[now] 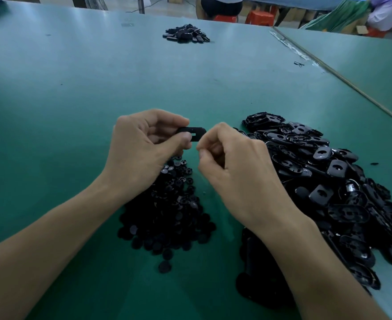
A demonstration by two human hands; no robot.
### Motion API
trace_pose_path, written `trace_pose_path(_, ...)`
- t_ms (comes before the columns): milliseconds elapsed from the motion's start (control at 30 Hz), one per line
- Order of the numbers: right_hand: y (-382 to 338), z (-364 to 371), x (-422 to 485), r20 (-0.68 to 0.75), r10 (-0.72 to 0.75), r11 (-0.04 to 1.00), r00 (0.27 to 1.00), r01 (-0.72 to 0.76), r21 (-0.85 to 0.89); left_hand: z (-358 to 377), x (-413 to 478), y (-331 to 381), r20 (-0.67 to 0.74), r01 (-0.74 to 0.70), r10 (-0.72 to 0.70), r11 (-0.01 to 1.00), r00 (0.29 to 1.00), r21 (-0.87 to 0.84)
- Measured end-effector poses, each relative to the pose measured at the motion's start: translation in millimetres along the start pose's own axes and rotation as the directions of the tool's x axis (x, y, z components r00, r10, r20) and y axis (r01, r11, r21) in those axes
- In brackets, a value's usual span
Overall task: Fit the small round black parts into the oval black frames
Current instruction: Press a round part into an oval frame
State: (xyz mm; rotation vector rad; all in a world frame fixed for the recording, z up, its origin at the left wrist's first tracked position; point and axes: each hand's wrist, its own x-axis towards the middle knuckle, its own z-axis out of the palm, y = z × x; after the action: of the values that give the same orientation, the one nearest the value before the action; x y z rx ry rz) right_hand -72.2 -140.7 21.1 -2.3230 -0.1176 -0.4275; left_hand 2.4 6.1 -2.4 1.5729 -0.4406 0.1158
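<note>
My left hand (144, 144) pinches one oval black frame (196, 132) between thumb and fingers, above the green table. My right hand (232, 162) is just right of it with curled fingers touching the frame's right end; whether it holds a round part is hidden. Under my hands lies a heap of small round black parts (172, 213). A large heap of oval black frames (324, 181) spreads to the right.
A smaller pile of black pieces (185, 34) lies far across the green table (75, 88). A seam (342, 77) separates a second table at the right. People, red stools (259, 18) and green sheeting are beyond the far edge.
</note>
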Motion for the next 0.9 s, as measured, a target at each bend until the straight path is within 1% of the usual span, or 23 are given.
trace_pose_path(67,3,0,1,-0.017,0.006,1.0,1.0,-0.006,0.007,2,-1,2,0.013,-0.007,0.007,1.0,1.0,0.011)
trace_pose_path(167,6,-1,2,-0.064,-0.024,1.0,0.998,0.024,-0.006,4,-3,2,0.023,-0.006,0.006,1.0,1.0,0.018)
trace_pose_path(233,8,-3,3,-0.12,-0.01,0.999,0.993,0.016,0.05,3,-3,2,0.03,0.002,-0.002,1.0,1.0,0.012)
trace_pose_path(300,9,-4,4,-0.145,0.027,0.991,0.989,-0.008,0.131,3,-3,1,0.034,0.012,-0.012,1.0,0.999,0.005)
trace_pose_path(400,9,-6,4,-0.132,0.104,0.971,0.986,-0.072,0.228,4,-4,1,0.052,0.008,-0.009,1.0,0.999,0.011)
trace_pose_path(467,9,-7,5,-0.134,0.128,0.962,0.983,-0.09,0.26,4,-5,2,0.064,-0.002,0.001,1.0,0.998,0.012)
trace_pose_path(667,9,-6,8,-0.164,0.117,0.965,0.979,-0.073,0.252,5,-6,4,0.057,-0.004,0.004,1.0,0.998,-0.005)
trace_pose_path(900,12,-6,7,-0.122,0.147,0.945,0.982,-0.102,0.311,8,-9,6,0.082,0.005,-0.003,1.0,0.997,-0.02)
